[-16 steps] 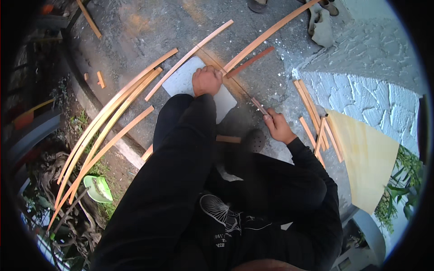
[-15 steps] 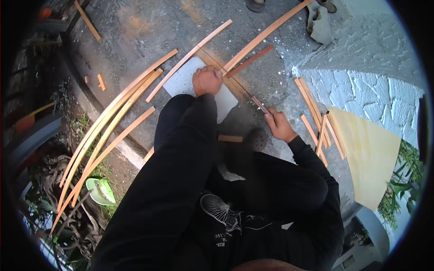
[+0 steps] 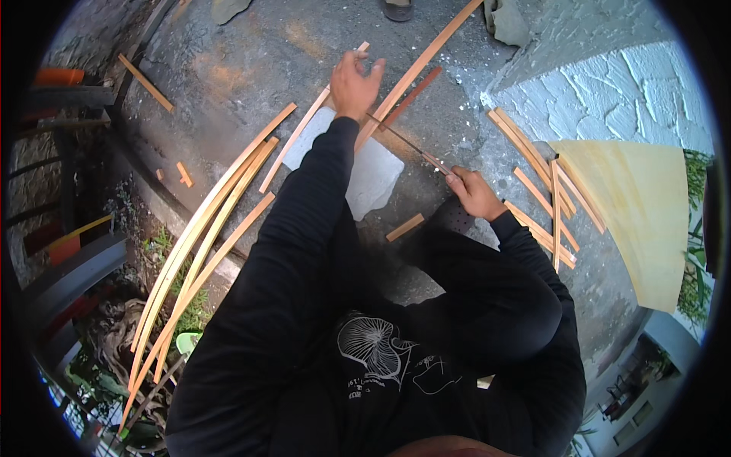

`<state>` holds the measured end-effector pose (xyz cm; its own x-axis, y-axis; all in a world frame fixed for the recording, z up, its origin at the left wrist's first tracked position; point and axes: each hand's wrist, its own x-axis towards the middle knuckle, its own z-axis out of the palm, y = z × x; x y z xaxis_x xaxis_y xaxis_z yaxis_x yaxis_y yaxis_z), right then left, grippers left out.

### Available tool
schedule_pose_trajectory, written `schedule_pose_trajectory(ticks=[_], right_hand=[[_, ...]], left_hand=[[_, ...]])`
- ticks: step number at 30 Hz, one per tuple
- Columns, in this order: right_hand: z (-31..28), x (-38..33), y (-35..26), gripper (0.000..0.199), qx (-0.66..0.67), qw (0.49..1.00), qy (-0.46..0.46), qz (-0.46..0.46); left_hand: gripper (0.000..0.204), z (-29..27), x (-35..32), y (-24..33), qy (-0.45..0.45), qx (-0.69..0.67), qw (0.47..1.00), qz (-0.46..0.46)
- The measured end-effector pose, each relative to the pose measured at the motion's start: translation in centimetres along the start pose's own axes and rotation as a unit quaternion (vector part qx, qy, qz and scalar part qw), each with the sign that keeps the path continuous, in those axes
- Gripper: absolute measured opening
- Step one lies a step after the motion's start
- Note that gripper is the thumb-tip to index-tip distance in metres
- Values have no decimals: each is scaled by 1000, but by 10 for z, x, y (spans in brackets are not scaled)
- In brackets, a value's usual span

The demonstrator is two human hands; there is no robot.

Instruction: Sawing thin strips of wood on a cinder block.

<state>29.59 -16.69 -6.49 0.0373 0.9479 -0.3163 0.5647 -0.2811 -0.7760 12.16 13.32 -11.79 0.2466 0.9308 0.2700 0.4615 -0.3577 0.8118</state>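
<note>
Extending loosely spread left hand point(image 3: 354, 87) near long orange-brown wooden strip point(image 3: 426, 61) partly over pale stone slab point(image 3: 377, 177); gripping brown-handled thin blade point(image 3: 417, 150) in right hand point(image 3: 474, 193), above grey concrete floor point(image 3: 251, 122) near rough white wall point(image 3: 601, 91).

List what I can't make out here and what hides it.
All in the head view:
Tip of the blade: apparently behind the left hand.
Any teeth: too small.
Near end of the handle: covered by the right hand.
Far end of the long strip: cut off by the upper edge.
Kind of green thing: partly behind black clothing.
</note>
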Motion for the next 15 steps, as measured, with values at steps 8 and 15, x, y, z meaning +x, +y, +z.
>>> schedule_pose_trajectory(ticks=[8,15], right_hand=[[13,12,9,35,21,999,7,-27],[-2,-33,-18,36,50,998,8,48]], left_hand=[[128,112,85,0,-397,241,885,-28],[53,151,58,-19,-329,149,931,43]])
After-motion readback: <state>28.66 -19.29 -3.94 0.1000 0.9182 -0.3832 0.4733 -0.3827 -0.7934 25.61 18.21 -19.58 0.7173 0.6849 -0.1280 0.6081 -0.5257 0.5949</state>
